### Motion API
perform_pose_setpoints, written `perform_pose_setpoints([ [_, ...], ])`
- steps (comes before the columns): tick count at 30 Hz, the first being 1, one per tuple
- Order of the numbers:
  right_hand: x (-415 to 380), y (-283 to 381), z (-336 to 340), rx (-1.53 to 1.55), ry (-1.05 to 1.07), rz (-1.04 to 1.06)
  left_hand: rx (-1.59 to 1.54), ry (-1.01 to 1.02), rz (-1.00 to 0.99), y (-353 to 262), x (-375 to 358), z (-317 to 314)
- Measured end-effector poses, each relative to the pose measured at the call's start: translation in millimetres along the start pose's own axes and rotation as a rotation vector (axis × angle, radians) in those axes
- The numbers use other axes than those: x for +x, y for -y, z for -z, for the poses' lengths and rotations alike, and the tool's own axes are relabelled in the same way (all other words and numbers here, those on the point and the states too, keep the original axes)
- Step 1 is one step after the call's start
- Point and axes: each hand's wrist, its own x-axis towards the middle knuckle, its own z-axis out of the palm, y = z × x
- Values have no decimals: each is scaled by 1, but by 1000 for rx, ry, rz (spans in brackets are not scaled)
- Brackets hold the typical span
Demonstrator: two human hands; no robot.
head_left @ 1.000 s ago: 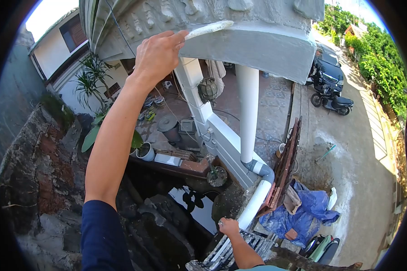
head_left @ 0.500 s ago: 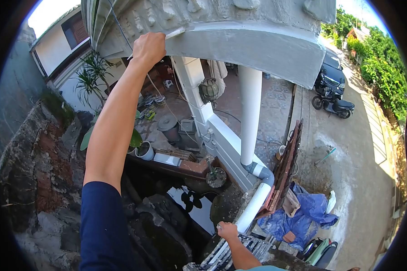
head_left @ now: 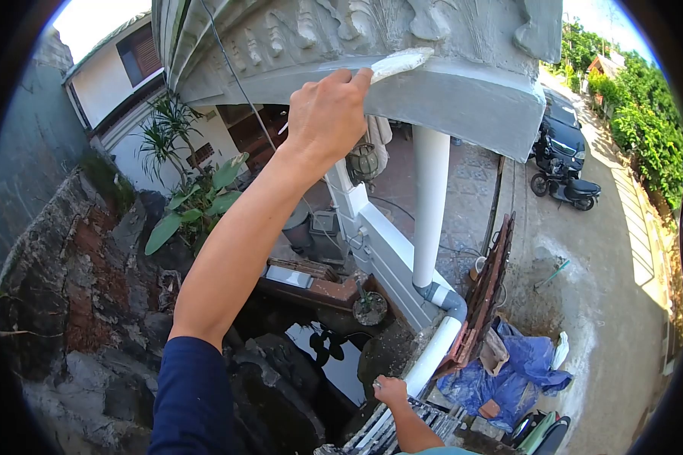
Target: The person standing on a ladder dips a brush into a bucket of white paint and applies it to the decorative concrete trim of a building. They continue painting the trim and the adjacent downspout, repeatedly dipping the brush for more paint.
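My left hand (head_left: 328,114) is raised in front of the grey moulded ledge (head_left: 463,102), its back to the camera and its fingers closed on a slim tool. The tool's whitish, coated tip (head_left: 402,64) points right and lies over the ledge's face, just under the relief ornaments (head_left: 357,21). Whether the tip touches the surface cannot be made out. A thin end of the tool shows left of my wrist. I do not see my right hand.
Low down, a co-worker's closed hand (head_left: 391,390) with a teal sleeve is beside slatted rungs (head_left: 432,421). A white pipe (head_left: 430,212) stands under the ledge. A dark cable (head_left: 239,76) hangs at left. Below lie a pond (head_left: 330,364), rocks (head_left: 269,379) and blue tarpaulin (head_left: 520,356).
My left hand has moved right along the ledge with the tool, whose tip now shows more broadly. The view has shifted slightly, and the lower hand keeps its place by the rungs.
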Motion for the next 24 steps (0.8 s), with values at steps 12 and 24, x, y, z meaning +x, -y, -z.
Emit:
perform_pose_setpoints([
  [12,0,-1,1,0,-26,45,-206,-126,268,3,41,-31],
  [24,0,6,10,-6,-32,18,-143,-75,284,5,0,-38],
])
